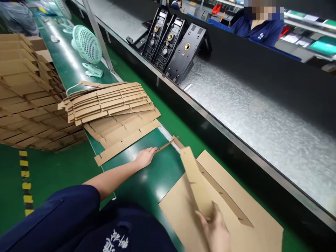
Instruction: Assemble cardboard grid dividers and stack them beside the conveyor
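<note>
My left hand [146, 157] is closed on a narrow cardboard strip [167, 144], seen nearly edge-on above the green table. Pinched between the thumb and fingers of my right hand [216, 231] is another slotted cardboard strip [195, 178], raised over a large flat cardboard sheet [175, 206]. One more slotted strip [231, 201] rests on that sheet, partly behind the one I hold. Beyond my left hand lies a pile of slotted cardboard strips [110, 101], with a loose strip [128, 140] at its near edge.
Mint-green fans [88, 43] stand along the green table [136, 175]. A metal-topped line [252, 105] runs alongside, carrying black moulded parts [168, 42]. Stacked cardboard [28, 98] stands at the left. A person in dark blue [259, 31] is across the line.
</note>
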A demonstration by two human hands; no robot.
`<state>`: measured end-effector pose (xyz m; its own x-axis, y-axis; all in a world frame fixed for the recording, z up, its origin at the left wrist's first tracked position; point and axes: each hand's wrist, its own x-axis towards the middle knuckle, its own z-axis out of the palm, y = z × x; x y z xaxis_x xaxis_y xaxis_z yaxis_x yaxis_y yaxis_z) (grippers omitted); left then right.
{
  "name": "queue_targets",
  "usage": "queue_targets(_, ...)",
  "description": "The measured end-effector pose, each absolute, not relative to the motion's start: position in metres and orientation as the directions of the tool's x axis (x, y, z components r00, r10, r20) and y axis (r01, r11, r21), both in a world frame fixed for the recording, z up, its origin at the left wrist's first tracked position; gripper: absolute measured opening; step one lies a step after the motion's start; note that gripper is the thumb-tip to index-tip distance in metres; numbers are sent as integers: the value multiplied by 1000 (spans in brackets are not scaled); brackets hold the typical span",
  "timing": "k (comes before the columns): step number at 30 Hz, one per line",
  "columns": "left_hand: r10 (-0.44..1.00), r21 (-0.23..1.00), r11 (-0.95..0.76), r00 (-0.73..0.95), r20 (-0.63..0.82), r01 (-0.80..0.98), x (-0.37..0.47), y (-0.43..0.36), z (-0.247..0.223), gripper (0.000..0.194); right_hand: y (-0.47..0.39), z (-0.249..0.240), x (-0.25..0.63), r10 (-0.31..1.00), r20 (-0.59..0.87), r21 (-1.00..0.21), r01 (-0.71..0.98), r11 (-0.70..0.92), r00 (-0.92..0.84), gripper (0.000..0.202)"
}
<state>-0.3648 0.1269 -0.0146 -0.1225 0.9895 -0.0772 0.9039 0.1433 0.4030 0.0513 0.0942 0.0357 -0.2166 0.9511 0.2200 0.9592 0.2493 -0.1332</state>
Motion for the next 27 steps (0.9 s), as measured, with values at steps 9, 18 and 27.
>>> queue_targets(9, 978, 547, 206, -191, -84, 811, -365, 124, -15, 63, 127, 49, -48, 792, 212, 284, 812, 510, -573, 40)
queue_targets(18, 975, 423, 136, -44, -220, 896, -369, 129, -7, 105, 132, 59, -52, 721, 139, 456, 690, 562, -679, 27)
queue_targets(27, 946, 240, 113, -30, -322, 964, -363, 130, 4, 86, 112, 1, -25, 959, 113, 232, 945, 230, -261, 39)
